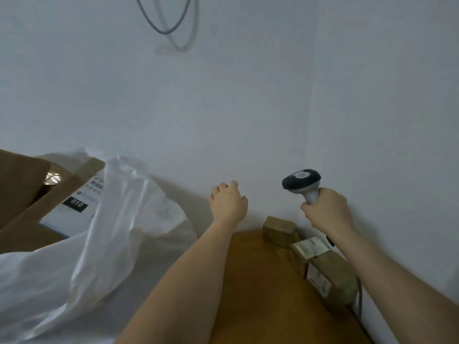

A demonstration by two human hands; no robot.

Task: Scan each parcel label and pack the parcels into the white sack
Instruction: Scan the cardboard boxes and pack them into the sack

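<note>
Against white wall (248, 108), scanner (303, 184) upright, head leftward.

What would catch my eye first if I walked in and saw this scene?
Probably the barcode scanner, raised in front of the pale wall and gripped by the right hand. Next, the big crumpled white sack billowing at the left, with the empty left hand held up between the two. Small brown parcels sit in a row along the wall on the wooden table.
</note>
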